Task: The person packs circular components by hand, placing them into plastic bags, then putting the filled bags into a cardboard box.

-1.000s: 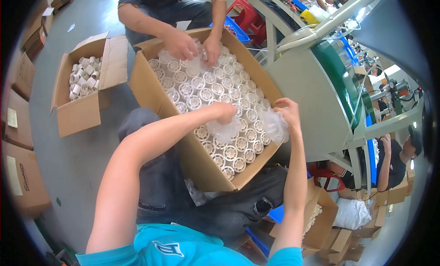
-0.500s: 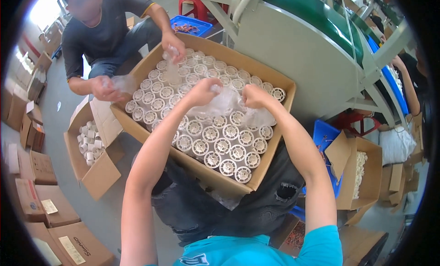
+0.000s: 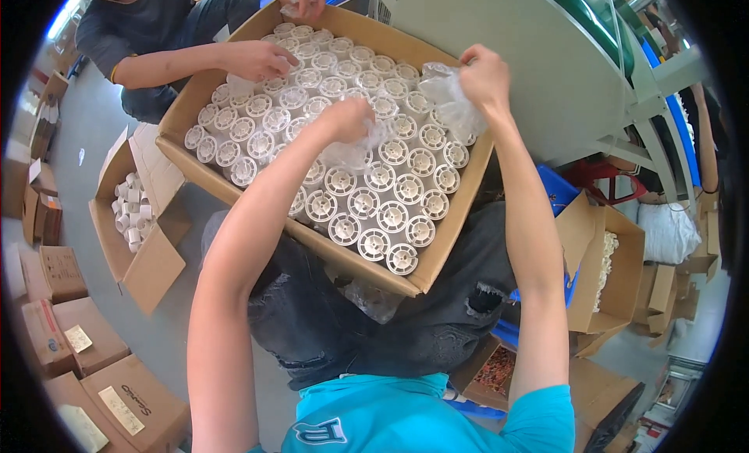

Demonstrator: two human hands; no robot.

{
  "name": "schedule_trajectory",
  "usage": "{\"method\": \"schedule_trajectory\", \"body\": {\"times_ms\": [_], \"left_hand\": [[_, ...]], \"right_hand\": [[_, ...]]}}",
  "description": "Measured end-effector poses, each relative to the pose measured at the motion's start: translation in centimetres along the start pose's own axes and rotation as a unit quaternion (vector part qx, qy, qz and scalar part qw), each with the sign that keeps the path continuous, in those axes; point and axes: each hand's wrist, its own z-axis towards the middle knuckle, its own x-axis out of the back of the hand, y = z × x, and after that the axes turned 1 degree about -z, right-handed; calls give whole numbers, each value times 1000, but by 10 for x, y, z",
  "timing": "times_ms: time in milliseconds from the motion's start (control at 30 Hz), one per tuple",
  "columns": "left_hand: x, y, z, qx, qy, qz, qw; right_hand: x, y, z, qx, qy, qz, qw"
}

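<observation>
Clear plastic [image 3: 451,94] trails from the wearer's 2 hands [image 3: 485,78].

Smooth grey floor [image 3: 166,336] underfoot. Brown cartons [image 3: 152,414] line the left side. I see bright light glaring far left; to the right, pale grey machine housing [image 3: 484,31], green top [image 3: 593,24], red stool [image 3: 581,174].

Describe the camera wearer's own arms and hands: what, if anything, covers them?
The left hand and right hand are bare, without gloves. The forearms are uncovered, with no watch or bracelet visible. A short turquoise sleeve covers the upper right arm, matching the shirt.
</observation>
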Motion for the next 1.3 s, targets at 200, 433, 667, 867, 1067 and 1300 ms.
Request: {"method": "schedule_trajectory", "body": {"times_ms": [200, 433, 667, 867, 1067, 1300], "left_hand": [[-6, 14, 1, 21, 5, 27, 999], [33, 35, -10, 91, 117, -319, 936], [50, 19, -7, 28, 173, -589, 789], [38, -3, 8, 20, 261, -585, 768], [9, -6, 38, 52, 312, -70, 946], [-9, 13, 42, 66, 78, 33, 994]], "right_hand": [[-61, 27, -9, 162, -197, -104, 961], [-61, 20, -12, 152, -274, -188, 931], [-65, 44, 0, 162, -243, -174, 941], [-50, 44, 10, 113, -260, 9, 959], [-42, 50, 24, 118, -41, 237, 964], [-14, 17, 12, 35, 5, 44, 998]]}}
